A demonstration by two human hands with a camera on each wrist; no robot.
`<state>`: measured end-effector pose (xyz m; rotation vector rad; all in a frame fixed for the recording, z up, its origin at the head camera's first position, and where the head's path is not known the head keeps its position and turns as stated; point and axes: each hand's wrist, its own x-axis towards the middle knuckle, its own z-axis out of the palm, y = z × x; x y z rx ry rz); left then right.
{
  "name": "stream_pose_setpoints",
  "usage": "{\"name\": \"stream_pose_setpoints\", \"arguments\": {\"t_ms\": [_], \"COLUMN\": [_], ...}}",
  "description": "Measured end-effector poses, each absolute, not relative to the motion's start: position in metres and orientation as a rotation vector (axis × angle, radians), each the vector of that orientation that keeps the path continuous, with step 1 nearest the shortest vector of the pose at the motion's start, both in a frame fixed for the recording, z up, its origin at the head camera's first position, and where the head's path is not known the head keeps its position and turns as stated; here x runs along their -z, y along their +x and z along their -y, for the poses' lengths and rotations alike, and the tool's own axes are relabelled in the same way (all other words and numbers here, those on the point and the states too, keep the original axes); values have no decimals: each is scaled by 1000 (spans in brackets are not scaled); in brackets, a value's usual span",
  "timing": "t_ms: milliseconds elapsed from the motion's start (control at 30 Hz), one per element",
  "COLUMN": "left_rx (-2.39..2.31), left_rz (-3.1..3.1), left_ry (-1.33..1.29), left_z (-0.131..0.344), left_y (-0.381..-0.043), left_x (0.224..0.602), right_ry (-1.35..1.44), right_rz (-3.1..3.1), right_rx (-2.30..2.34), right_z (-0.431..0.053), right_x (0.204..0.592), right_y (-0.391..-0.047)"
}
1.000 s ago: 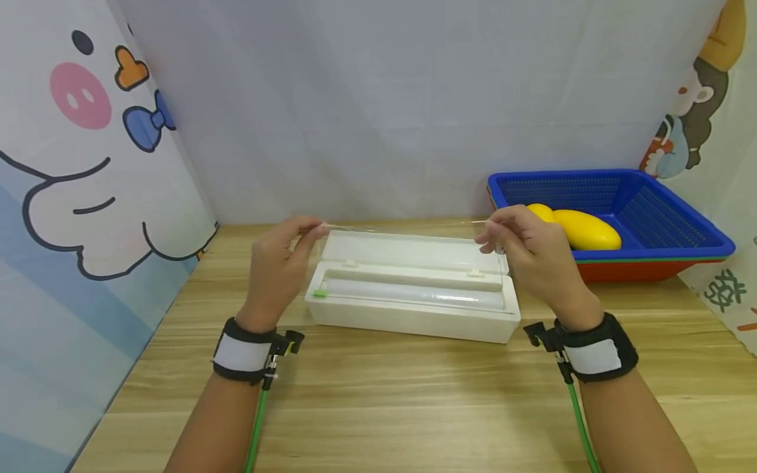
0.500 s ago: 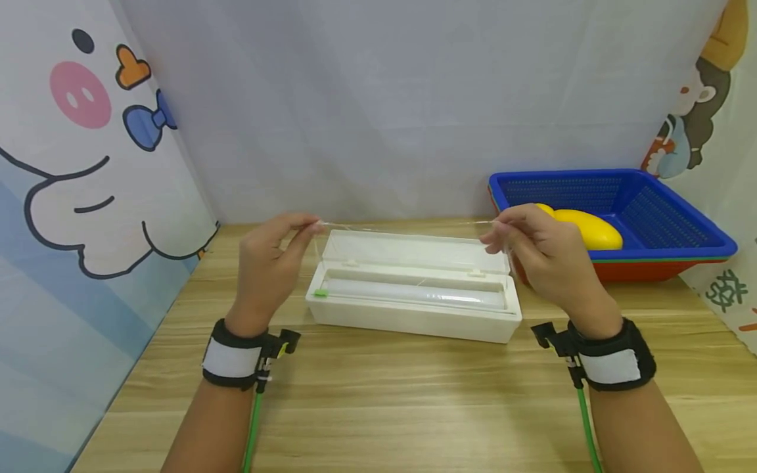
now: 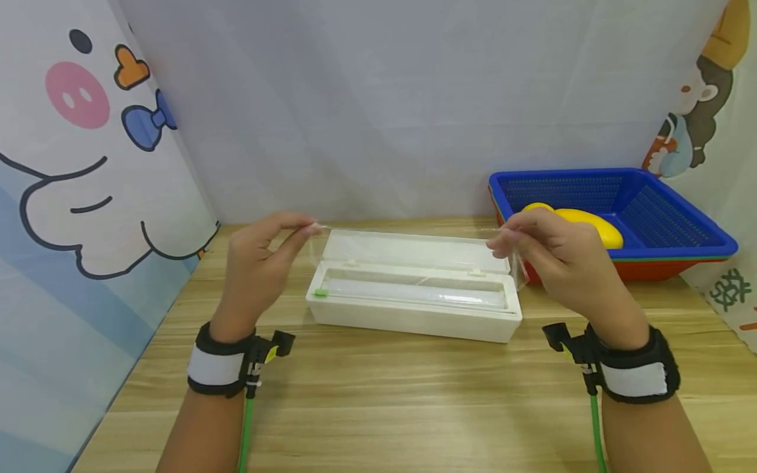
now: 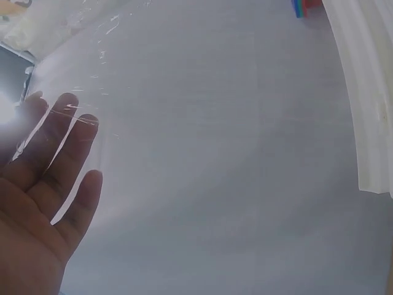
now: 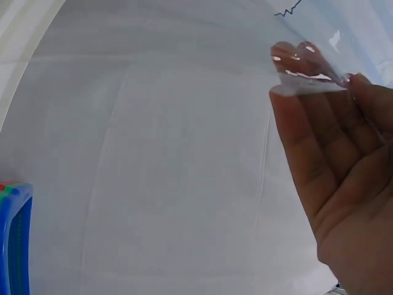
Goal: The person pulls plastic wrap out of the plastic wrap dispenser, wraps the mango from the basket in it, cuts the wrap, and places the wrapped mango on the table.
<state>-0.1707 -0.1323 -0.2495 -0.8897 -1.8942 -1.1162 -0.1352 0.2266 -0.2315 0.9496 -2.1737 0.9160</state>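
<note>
Thin clear cling film (image 5: 301, 85) spans between the two hands, over an open white dispenser box (image 3: 414, 323). My left hand (image 3: 254, 269) pinches one corner between thumb and forefinger, and in the left wrist view the film crosses its other fingers. At the opposite corner, my right hand (image 3: 562, 263) pinches the film, and a loose flap hangs below its fingers. Inside the box lies a roll of film (image 3: 396, 290), with a small green cutter slide (image 3: 321, 293) at the left of the front edge. The lid (image 3: 408, 249) is folded back behind the box.
A blue basket (image 3: 662, 253), nested on a red one (image 3: 639, 270), stands at the back right. Yellow rounded objects (image 3: 591, 225) lie in it, partly behind my right hand. A pale cloth wall (image 3: 378, 118) closes off the back of the wooden table (image 3: 402, 401).
Both hands have moved apart, the left one leftward and the right one rightward. The film's top edge between them now looks straighter. The box has stayed in place.
</note>
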Motion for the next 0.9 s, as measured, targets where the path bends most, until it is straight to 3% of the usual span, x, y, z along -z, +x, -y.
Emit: {"name": "stream_pose_setpoints", "arguments": {"t_ms": [900], "left_rx": [1082], "left_rz": [1857], "left_ry": [-933], "left_z": [135], "left_y": [-147], "left_x": [224], "right_ry": [1037], "right_rz": [1994], "right_rx": [-976], "right_z": [-228], "right_x": [218], "right_y": [-119]}}
